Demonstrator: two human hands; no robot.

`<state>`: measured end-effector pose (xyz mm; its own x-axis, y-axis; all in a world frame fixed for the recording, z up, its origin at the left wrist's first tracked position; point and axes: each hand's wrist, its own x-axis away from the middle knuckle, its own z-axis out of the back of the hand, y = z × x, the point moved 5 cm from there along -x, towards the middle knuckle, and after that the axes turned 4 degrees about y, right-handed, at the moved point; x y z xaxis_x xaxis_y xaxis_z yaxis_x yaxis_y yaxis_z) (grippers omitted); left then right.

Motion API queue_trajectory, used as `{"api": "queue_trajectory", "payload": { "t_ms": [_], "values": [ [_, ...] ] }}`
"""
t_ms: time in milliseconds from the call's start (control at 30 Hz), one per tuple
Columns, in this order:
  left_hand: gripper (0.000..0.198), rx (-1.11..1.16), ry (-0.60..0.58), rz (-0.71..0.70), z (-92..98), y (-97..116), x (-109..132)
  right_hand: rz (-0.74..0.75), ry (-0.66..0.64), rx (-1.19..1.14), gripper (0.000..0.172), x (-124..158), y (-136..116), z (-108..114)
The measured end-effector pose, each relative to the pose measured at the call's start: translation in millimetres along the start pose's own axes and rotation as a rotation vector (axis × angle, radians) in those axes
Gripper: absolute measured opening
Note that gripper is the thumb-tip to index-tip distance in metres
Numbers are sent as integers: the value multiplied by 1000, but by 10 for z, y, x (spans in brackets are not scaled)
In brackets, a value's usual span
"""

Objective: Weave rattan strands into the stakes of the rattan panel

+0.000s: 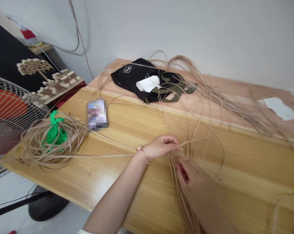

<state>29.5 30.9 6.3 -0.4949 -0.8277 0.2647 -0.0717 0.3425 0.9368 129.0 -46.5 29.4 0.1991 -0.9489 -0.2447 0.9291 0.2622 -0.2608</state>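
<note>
My left hand pinches thin tan rattan strands at a small crossing in the middle of the wooden table. Just below and to its right, my right hand is closed on the same woven rattan strands. From that crossing a bundle runs down toward the near edge, while loose ends fan upward and to the right. The fingertips partly cover the crossing, so its exact weave is hidden. A thin bracelet circles my left wrist.
Left on the table lies a rattan coil with a green plastic bag. Behind are a black bag, a long rattan bundle and white paper. A fan stands at the left edge.
</note>
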Motion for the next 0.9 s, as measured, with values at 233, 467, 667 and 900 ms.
{"api": "queue_trajectory", "payload": {
  "t_ms": [233,467,667,900],
  "values": [
    [15,61,36,51,9,-14,6,-176,-41,-212,28,56,52,23],
    [28,175,34,62,-10,-44,1,-519,-120,-638,40,169,123,-38],
    [27,107,45,0,-8,-55,-22,-641,-168,-908,42,212,162,-114],
    [24,65,47,-19,-15,-51,-18,-653,-199,-975,45,227,146,-136]
  ]
}}
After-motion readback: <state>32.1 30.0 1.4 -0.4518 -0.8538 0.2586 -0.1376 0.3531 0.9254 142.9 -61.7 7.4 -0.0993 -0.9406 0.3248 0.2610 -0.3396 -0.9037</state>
